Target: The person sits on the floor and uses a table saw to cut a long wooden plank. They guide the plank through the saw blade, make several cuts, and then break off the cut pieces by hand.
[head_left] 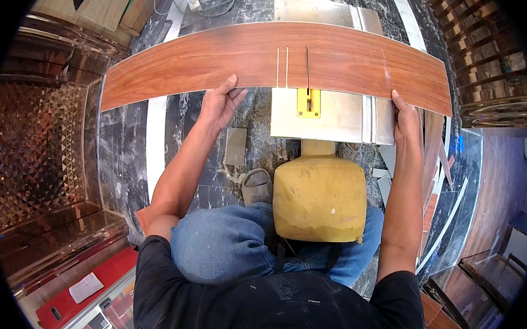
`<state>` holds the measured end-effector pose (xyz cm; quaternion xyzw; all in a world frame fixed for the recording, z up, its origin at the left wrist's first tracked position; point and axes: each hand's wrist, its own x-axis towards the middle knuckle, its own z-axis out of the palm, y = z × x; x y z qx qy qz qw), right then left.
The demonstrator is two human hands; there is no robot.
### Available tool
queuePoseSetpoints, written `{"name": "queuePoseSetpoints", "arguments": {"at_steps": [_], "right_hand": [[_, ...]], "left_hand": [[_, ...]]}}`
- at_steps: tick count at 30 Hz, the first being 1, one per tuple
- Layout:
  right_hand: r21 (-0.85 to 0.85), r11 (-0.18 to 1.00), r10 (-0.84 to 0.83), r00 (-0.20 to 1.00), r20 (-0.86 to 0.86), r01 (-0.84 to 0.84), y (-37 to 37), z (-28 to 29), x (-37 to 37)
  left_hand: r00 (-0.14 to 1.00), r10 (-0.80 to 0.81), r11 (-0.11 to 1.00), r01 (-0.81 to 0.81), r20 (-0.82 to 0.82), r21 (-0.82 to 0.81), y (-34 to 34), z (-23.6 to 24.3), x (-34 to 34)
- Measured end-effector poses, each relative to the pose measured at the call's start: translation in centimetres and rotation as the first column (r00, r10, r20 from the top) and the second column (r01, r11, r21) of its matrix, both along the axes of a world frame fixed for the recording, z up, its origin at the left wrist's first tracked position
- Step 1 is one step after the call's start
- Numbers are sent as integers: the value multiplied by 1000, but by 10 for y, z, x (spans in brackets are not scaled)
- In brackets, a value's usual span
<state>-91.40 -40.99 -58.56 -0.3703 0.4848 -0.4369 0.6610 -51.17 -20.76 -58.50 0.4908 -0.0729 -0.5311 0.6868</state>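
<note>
A long reddish-brown wood-grain plank lies crosswise over the metal table of a small table saw, its ends reaching well past both sides. Near its middle run two narrow parallel slits, and just right of them the dark saw blade stands up through a third cut. My left hand grips the near edge left of the saw, thumb on top and fingers underneath. Farther right, my right hand holds the same edge, thumb on top; its fingers are partly hidden. A yellow insert plate surrounds the blade slot.
A yellow block-like housing stands between my knees, in front of the saw. Offcuts and long strips litter the floor at right. A grey rectangular piece lies near my shoe. Cables run at the back.
</note>
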Motion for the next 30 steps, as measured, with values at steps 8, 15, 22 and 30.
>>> {"name": "queuePoseSetpoints", "arguments": {"at_steps": [8,15,22,30], "right_hand": [[-8,1000,-27,998,-48,27,-3,5,6],[136,990,-35,995,-96,48,-92,9,45],[61,993,-94,993,-71,98,-119,-9,57],[-31,996,-79,996,-31,78,-100,5,61]], "left_hand": [[999,42,999,-42,6,-19,-11,3,-4],[999,43,995,-40,31,-92,-90,-1,39],[998,41,992,-34,57,-125,-116,-11,78],[996,48,991,-39,77,-125,-112,-13,85]]}}
